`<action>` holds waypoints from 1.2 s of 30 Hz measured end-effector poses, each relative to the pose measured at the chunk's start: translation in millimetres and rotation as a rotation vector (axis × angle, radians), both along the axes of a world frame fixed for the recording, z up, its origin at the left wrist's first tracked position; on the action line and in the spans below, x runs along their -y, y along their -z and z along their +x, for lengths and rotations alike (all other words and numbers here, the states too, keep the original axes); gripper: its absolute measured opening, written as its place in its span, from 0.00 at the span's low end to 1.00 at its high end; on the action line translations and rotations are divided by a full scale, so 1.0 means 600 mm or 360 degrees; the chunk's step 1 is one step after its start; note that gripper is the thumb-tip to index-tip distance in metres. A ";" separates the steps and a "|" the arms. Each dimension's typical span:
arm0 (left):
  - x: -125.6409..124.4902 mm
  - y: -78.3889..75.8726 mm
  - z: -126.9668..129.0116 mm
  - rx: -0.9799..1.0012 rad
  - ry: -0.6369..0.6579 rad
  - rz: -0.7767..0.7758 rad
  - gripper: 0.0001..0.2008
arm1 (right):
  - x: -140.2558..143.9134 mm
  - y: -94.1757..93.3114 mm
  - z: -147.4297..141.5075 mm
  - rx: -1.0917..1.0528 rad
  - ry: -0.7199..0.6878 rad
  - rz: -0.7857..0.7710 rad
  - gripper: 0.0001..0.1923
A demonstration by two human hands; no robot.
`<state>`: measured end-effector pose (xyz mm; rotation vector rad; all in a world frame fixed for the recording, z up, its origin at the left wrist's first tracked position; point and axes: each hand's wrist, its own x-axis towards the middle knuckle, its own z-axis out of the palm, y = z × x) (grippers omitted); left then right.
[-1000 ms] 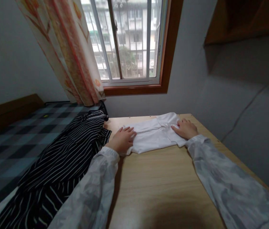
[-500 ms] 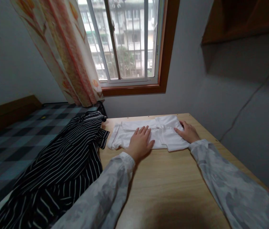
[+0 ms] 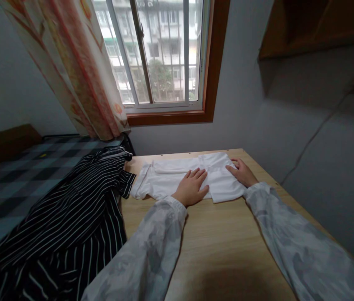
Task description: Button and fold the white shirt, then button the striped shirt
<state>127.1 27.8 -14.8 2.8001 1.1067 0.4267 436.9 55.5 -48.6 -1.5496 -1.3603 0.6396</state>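
1. White shirt (image 3: 177,180) lies folded into a long, flat band on the wooden table (image 3: 220,246), at the far end of it, close under the window (image 3: 161,54).
2. Its left end reaches almost to the table's left edge, where a small cuff-like fold turns up; its right end stops short of the table's right edge.
3. Left hand (image 3: 192,188) rests palm down on the middle of the white shirt, fingers spread a little and pointing away from the person, the heel of the hand at the shirt's near hem.
4. Right hand (image 3: 241,172) lies flat on the shirt's right end, fingers together and angled leftward, pressing the cloth to the table.
5. Neither hand pinches or lifts any cloth; both only lie flat on it.
6. Both arms wear pale grey patterned sleeves (image 3: 151,255) that run from the near edge of the table up to the shirt.
7. Just left of the white shirt, a black striped garment (image 3: 70,225) is heaped over the table's left edge, its top corner almost touching the shirt's left end.
8. Beyond the striped garment, further left of the shirt, lies a bed with a checked cover (image 3: 14,179).
9. A floral curtain (image 3: 70,71) hangs at the left side of the window, above the shirt's left end.
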 end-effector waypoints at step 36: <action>0.015 -0.001 0.012 -0.0015 -0.0123 -0.0036 0.39 | -0.009 -0.053 0.025 -0.0351 -0.0087 0.0093 0.33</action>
